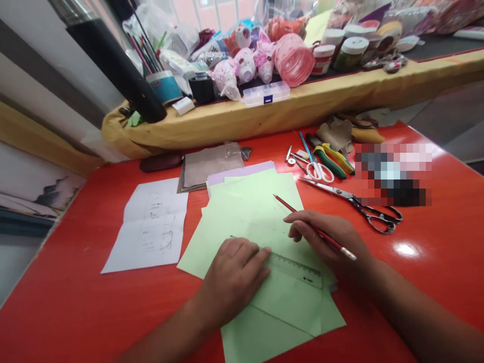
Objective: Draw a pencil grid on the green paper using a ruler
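Note:
My left hand (pixel 236 277) lies over a clear ruler (pixel 295 267), its fingers pressing down on it. The ruler rests slantwise on light green paper (pixel 253 212), and my hand hides part of it. My right hand (pixel 328 239) is closed round a red and black pencil (pixel 293 208) with a white eraser end. The pencil's tip points up and left, over the green sheets. A thin line crosses the paper below the ruler.
White paper with drawn marks (pixel 151 222) lies left on the red table (pixel 75 242). Black-handled shears (pixel 340 191), white-handled scissors (pixel 319 171) and green-yellow pliers (pixel 330 159) lie at the right. Jars, bags and a plastic box (pixel 266 94) crowd the ledge behind.

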### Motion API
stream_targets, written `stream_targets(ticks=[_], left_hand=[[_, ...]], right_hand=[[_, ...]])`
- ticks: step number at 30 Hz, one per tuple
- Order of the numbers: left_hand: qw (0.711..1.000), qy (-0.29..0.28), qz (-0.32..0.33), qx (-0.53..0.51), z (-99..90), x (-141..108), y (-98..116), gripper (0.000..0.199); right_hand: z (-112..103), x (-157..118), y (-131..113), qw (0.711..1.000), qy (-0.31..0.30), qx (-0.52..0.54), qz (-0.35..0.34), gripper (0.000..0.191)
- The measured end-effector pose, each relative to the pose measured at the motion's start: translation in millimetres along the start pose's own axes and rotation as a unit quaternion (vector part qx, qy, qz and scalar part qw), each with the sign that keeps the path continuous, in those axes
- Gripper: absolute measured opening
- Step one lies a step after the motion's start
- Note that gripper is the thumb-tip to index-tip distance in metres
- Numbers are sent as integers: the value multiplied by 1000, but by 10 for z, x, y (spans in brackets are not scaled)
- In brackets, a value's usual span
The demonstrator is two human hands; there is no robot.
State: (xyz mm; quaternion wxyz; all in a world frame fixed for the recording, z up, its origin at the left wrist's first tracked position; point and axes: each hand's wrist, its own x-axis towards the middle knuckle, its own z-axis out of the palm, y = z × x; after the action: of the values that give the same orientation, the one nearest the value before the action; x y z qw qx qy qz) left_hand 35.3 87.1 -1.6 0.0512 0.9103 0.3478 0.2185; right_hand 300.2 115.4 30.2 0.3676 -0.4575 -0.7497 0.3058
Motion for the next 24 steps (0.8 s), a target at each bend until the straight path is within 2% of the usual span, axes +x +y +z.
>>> stream_targets(ticks=[3, 7, 9, 14, 19, 24], left_hand=[[999, -23, -39, 6, -34, -35, -87, 37], [995, -46, -81, 42, -67, -84, -158, 82], [992, -68, -82, 61, -66, -101, -171, 92], [989, -116, -61, 72, -57, -100, -242, 91], [988, -141, -32, 53, -113, -60, -374, 91], [988, -144, -19, 50, -185, -53, -456, 74]], right_hand=[[-31, -6, -40, 1000, -5, -9, -9, 20], [-44, -11, -80, 997, -30, -49, -55, 18], [-38, -15, -73, 992, -46, -81, -84, 17], [-24, -28, -38, 982, -81, -128, -115, 20], [23, -48, -83, 970, -158, -150, -107, 27], [101, -55, -81, 957, -199, -173, -121, 31]])
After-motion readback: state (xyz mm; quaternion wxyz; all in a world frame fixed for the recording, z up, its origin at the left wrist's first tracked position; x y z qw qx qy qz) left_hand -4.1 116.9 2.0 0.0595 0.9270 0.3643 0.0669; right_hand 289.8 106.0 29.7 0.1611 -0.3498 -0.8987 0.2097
